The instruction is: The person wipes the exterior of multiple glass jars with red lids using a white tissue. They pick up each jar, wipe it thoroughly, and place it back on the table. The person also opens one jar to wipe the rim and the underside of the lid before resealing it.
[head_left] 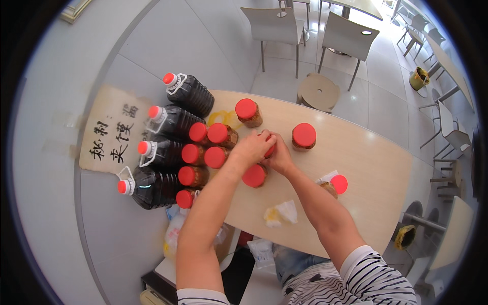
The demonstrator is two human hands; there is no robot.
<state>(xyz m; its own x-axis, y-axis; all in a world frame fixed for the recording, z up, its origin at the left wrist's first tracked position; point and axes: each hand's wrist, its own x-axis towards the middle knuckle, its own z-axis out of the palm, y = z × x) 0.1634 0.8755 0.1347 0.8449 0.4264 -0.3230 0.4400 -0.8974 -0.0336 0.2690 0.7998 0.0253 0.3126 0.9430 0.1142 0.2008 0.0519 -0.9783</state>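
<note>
My left hand [251,148] and my right hand [279,156] meet over the table, both closed around a red-lidded jar [270,147]. The fingers of the left are on its lid, and those of the right wrap its side; most of the jar is hidden. Close in front of them stands another jar [254,175] with a red lid. Beyond my hands is a jar of brownish contents [248,113], and to the right a further jar [304,137]. Several more red-lidded jars [216,157] are grouped left of my left hand.
Large bottles of dark liquid [175,122] line the table's left side by the wall. Crumpled, yellow-stained tissues [281,212] lie near the front edge. At the right, a red lid [339,184] shows beside a glass jar. A round stool [318,92] and chairs [351,41] stand beyond the table.
</note>
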